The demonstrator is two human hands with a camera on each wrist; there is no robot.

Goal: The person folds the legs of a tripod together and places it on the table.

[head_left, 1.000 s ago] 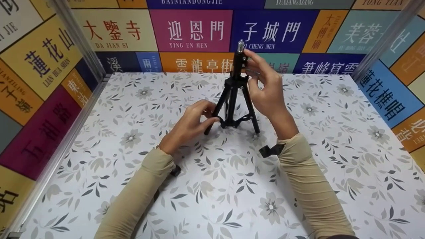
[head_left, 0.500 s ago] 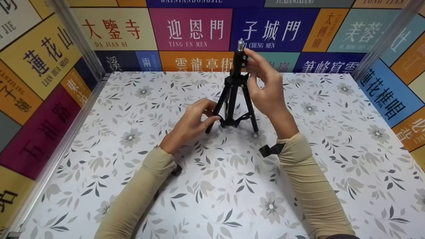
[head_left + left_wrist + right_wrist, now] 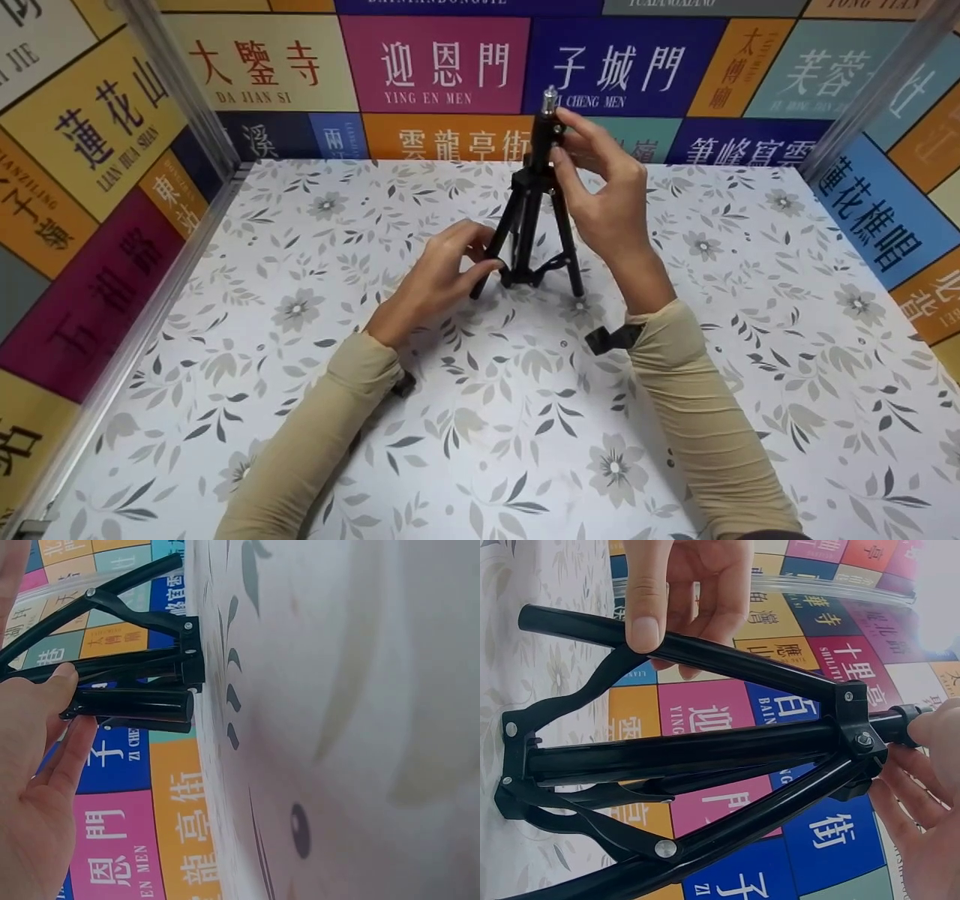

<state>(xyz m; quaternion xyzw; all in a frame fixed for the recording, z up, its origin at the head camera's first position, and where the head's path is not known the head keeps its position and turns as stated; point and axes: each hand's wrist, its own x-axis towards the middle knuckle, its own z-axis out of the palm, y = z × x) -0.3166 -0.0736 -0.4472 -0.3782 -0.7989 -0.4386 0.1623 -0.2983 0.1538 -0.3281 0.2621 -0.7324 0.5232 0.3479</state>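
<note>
A small black tripod stand [image 3: 527,232] stands at the far middle of the table, upright with its legs partly spread and a silver stud [image 3: 550,100] on top. My left hand [image 3: 439,266] grips its left leg low down, the thumb [image 3: 64,682] on the near side and the fingers behind. Up at the column above the leg collar [image 3: 859,720], my right hand [image 3: 611,191] pinches the tripod with thumb and index finger. In the right wrist view the flat braces [image 3: 585,690] join the legs to a lower hub [image 3: 511,765] close to the table surface.
The table [image 3: 510,420] has a white cover printed with grey leaves and flowers. Right behind the tripod rises a back wall [image 3: 442,67] of coloured panels with Chinese lettering. Similar side walls [image 3: 90,285] flank the table, with clear strips at the corners.
The right thumb has moved from beside the collar up onto the upper column. The tripod's legs have drawn slightly closer together, with the left hand moving a little to the right.
</note>
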